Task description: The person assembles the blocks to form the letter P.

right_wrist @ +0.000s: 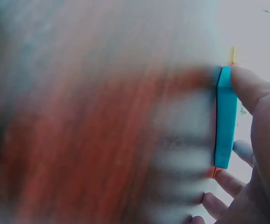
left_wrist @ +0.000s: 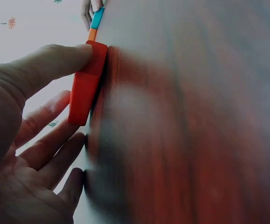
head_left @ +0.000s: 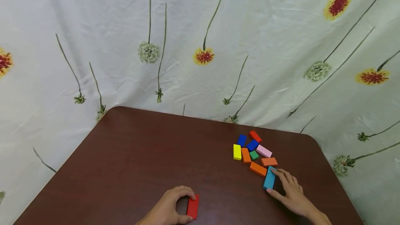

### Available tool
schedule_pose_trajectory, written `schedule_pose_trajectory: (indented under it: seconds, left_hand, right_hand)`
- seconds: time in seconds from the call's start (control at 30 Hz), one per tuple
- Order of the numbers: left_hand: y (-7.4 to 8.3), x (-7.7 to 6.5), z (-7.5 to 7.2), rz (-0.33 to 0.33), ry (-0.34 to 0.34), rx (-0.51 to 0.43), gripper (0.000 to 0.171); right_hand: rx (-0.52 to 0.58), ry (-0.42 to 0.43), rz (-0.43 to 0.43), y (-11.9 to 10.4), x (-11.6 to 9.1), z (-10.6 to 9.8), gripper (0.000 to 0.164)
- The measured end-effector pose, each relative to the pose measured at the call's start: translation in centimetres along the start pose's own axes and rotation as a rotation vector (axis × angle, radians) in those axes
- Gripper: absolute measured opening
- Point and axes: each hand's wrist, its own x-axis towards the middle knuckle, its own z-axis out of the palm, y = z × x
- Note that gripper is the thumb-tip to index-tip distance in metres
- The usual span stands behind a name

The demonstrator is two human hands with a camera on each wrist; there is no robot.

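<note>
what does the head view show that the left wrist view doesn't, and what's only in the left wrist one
Only the head view shows the yellow block, green block, pink block, two dark blue blocks and far red block.

Only the left wrist view shows the palm of the left hand.

Both show that hand pinching the near red block, the right hand at the light blue block, some orange beyond, the tabletop and the floral cloth.

Our table (head_left: pixel 140 155) holds a block cluster (head_left: pixel 254 155) right of centre. Bottom centre, a lone block (head_left: pixel 192 207) lies right of our left hand (head_left: pixel 168 205).
</note>
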Motion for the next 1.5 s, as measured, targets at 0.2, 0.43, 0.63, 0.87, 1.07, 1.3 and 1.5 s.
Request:
schedule_pose_trajectory:
  seconds: [0.2,0.43,0.63,0.87,1.07,1.3,1.5]
  left_hand:
    - [-0.3,-0.4,-0.2,0.048,-0.018,0.019,0.034]
    - [-0.9,-0.5,-1.2,0.052,-0.084,-0.039,0.033]
    - [-0.6,-0.6,-1.6,0.045,-0.058,0.037,0.033]
    - [0.0,-0.4,-1.9,-0.015,-0.077,0.028,0.034]
    - [0.2,-0.2,-2.1,-0.024,-0.080,0.020,0.036]
    - [0.4,-0.2,-2.2,-0.073,-0.081,0.038,0.036]
    - [0.4,-0.2,-2.1,-0.052,-0.062,0.054,0.035]
  right_hand:
    - [-0.022,0.030,-0.009,0.4,-0.1,-0.2,0.076]
    - [0.029,0.064,-0.029,0.1,0.1,-0.1,0.077]
    - [0.017,0.085,0.011,-0.3,0.4,-0.8,0.081]
    - [0.004,0.136,0.033,-0.5,0.0,-1.2,0.081]
    - [0.056,0.177,0.057,-0.4,-0.5,-1.2,0.079]
    - [0.075,0.214,0.060,-1.1,-0.4,-1.4,0.078]
    - [0.102,0.264,0.021,-2.1,0.0,-1.1,0.075]
